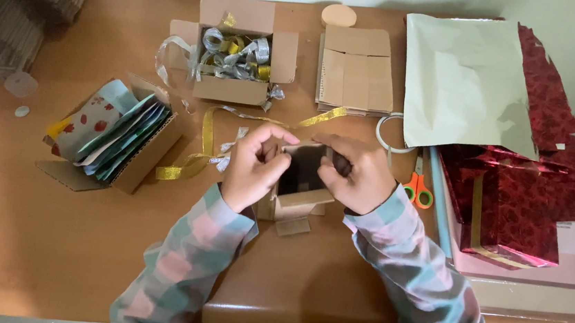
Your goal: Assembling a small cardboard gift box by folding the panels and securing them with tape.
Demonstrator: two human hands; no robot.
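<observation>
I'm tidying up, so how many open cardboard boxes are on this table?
3: one with ribbons at the back, one with patterned papers on the left, and a small box between both hands. Flattened ones aren't counted.

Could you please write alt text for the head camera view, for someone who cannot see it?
Seen from above, a left hand and a right hand hold a small open cardboard box over a wooden table. Around it lie a box of ribbons, gold ribbon, orange-handled scissors and red wrapping paper.
</observation>
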